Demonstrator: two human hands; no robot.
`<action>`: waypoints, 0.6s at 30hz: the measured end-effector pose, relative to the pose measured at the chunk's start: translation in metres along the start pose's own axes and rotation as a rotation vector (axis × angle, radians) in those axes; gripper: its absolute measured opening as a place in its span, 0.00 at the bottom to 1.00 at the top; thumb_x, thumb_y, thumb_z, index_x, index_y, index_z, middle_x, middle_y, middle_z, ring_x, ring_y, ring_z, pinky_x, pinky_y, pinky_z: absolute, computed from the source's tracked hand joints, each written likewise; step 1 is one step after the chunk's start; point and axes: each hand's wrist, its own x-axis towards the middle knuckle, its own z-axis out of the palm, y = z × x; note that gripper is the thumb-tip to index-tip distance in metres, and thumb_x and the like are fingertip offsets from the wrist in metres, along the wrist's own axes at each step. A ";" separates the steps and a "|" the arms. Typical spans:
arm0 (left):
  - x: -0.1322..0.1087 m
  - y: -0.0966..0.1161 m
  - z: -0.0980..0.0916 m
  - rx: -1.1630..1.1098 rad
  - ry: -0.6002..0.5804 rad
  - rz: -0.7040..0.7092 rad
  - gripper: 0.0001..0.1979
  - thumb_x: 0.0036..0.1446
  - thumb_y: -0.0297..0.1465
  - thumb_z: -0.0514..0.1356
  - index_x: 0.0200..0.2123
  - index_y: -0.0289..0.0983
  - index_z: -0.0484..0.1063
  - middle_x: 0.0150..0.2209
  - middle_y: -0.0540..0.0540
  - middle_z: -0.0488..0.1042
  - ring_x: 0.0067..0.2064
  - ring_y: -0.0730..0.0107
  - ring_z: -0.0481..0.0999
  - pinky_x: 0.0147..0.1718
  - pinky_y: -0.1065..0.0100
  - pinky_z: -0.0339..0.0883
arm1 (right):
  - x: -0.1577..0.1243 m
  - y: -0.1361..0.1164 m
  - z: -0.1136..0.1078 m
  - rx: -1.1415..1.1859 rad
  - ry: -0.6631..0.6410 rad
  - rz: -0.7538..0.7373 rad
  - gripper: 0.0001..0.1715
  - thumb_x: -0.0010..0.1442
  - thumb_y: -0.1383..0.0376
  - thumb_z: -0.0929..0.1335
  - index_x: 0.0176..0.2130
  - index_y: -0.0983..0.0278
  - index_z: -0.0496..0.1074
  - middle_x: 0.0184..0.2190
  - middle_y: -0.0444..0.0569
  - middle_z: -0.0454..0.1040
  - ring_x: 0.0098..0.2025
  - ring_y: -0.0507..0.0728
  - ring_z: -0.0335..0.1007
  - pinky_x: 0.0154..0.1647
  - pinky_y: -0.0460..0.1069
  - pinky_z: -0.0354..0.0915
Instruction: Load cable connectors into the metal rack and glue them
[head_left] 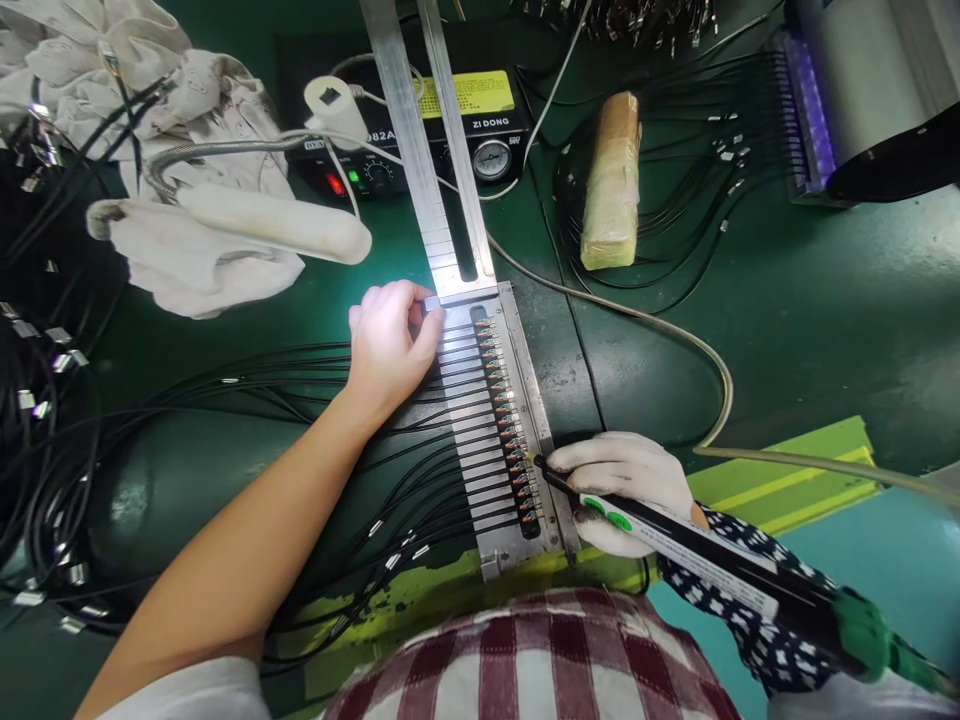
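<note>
A flat metal jig point(469, 430) holds a row of black cables point(405, 470), side by side. Their stripped ends, with small orange wires and metal connectors point(499, 390), lie over a dark slot. My bare left hand point(394, 340) is closed at the jig's upper left corner, thumb and fingers pinching its edge. In my right hand point(630, 480), which wears a white glove, is a black pen-shaped tool point(697, 550) with a white label and green stickers. Its tip is at the connectors near the lower part of the row, seemingly touching; contact is too small to confirm.
Behind the jig stands a black control box point(491, 125) with a gauge, crossed by the jig's long metal bars point(409, 120). White cloth point(217, 100) and a white lamp point(277, 220) are left. A wrapped block point(611, 190) and a beige hose point(720, 370) lie right.
</note>
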 end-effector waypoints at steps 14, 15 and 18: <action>0.000 0.001 0.000 -0.017 0.001 -0.006 0.06 0.59 0.35 0.56 0.37 0.40 0.69 0.31 0.48 0.69 0.40 0.60 0.69 0.47 0.57 0.59 | -0.005 -0.012 -0.004 -0.075 -0.116 0.010 0.07 0.62 0.62 0.67 0.36 0.64 0.72 0.37 0.52 0.81 0.35 0.54 0.80 0.35 0.47 0.74; 0.000 0.001 0.000 -0.015 -0.001 -0.005 0.06 0.60 0.35 0.56 0.37 0.40 0.69 0.31 0.48 0.69 0.40 0.60 0.69 0.47 0.57 0.59 | -0.004 -0.011 -0.004 -0.077 -0.118 0.005 0.07 0.62 0.62 0.67 0.36 0.64 0.72 0.37 0.52 0.81 0.35 0.54 0.80 0.35 0.47 0.74; 0.000 0.000 0.000 -0.012 0.002 -0.001 0.05 0.60 0.34 0.56 0.37 0.40 0.69 0.31 0.48 0.69 0.40 0.60 0.69 0.47 0.58 0.59 | -0.003 -0.011 -0.004 -0.086 -0.105 0.016 0.07 0.62 0.63 0.67 0.36 0.64 0.72 0.37 0.51 0.81 0.35 0.53 0.80 0.35 0.47 0.73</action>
